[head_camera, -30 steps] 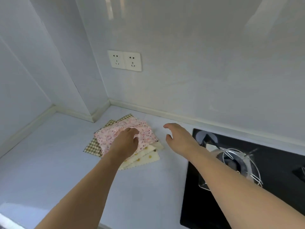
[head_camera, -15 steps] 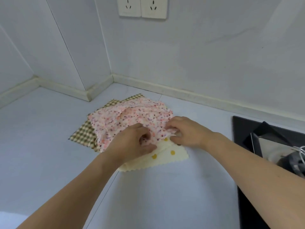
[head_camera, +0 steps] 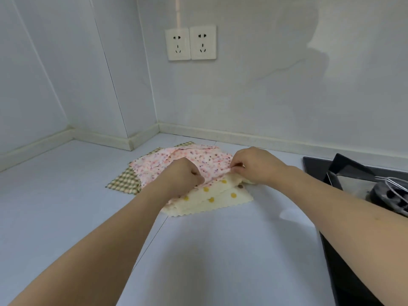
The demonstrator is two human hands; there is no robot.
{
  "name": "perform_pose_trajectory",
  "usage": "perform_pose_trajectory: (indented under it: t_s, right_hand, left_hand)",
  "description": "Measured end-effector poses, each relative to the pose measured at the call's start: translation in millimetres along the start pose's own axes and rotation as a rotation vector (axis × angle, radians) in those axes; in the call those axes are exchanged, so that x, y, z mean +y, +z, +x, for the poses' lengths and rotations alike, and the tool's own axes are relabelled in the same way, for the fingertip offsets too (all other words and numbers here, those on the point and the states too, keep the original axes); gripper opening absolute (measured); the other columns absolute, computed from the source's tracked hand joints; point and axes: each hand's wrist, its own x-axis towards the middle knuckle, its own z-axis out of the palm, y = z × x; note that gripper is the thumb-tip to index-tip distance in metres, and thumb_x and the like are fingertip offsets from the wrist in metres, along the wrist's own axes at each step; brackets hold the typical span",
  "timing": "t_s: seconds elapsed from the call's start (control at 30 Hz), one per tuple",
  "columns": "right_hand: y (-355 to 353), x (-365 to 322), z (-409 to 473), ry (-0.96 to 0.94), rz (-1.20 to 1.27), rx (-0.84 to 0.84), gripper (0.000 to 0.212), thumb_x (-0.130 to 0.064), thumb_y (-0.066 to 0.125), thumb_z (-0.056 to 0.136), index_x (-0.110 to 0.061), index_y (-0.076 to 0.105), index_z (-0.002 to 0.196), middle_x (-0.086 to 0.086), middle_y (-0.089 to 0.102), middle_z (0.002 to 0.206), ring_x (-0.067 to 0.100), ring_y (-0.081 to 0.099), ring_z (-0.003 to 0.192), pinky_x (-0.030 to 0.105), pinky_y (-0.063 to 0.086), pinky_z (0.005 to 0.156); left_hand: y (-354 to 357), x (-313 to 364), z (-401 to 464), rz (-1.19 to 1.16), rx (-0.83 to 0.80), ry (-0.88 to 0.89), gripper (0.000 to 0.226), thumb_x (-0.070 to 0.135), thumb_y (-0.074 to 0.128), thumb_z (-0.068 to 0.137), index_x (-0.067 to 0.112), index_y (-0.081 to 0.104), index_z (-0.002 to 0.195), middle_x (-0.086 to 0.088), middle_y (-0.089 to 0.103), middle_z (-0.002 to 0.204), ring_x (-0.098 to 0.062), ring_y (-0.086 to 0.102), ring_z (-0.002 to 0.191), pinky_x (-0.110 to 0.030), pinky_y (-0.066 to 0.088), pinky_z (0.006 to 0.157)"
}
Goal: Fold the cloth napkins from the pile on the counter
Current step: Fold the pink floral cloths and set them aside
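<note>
Left hand (head_camera: pixel 184 176) is curled, pinching the near edge of the pink floral napkin (head_camera: pixel 194 161). Right hand (head_camera: pixel 257 165) pinches the same napkin's edge at its right corner, fingers bent tight. Both hands sit on the pile, slightly apart, right one at 3 o'clock from the left.

Floral napkin is top of the pile, rumpled. Under it, at 6 o'clock, a cream napkin with yellow dots (head_camera: pixel 217 198), zigzag-cut edge, lying flat. At 9 o'clock a green checked napkin (head_camera: pixel 124 181) sticks out from beneath.

Pile lies on the pale desk (head_camera: pixel 66 206), near the wall corner. Black stove (head_camera: pixel 353 279) at 3 o'clock, well apart from the pile. Double wall socket (head_camera: pixel 191 43) at 12 o'clock, above.
</note>
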Motion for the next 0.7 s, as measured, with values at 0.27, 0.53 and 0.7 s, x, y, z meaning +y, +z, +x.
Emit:
perform_pose_trajectory:
  t_s: [0.27,0.53,0.7]
  right_hand:
    - [-38,-45,-42,0.110,0.210,0.288,0.014,-0.022,0.043,0.100,-0.020,0.057,0.098,-0.005,0.061,0.094,0.016,0.055,0.080,0.032,0.047,0.072]
    - [-145,-84,-105,0.260,0.748,0.356,0.012,-0.023,0.053,0.098,-0.016,0.062,0.092,-0.002,0.060,0.082,0.013,0.054,0.071,0.026,0.043,0.063]
    - [-185,-86,-157,0.300,0.976,0.008,0.021,-0.027,0.068,0.085,-0.008,0.067,0.094,0.005,0.071,0.083,0.016,0.066,0.072,0.027,0.051,0.068]
  left_hand:
    - [-16,32,-37,0.126,0.451,0.163,0.018,0.016,0.033,0.102,0.010,0.045,0.089,-0.004,0.049,0.063,-0.022,0.040,0.053,-0.032,0.029,0.050]
    - [-100,106,-108,-0.017,0.197,0.391,0.026,0.037,0.049,0.100,0.014,0.058,0.090,0.010,0.049,0.060,-0.007,0.042,0.050,-0.017,0.033,0.045]
    - [-123,123,-149,-0.089,0.056,0.367,0.034,0.044,0.064,0.090,0.012,0.061,0.078,0.016,0.044,0.045,-0.002,0.040,0.039,-0.012,0.034,0.041]
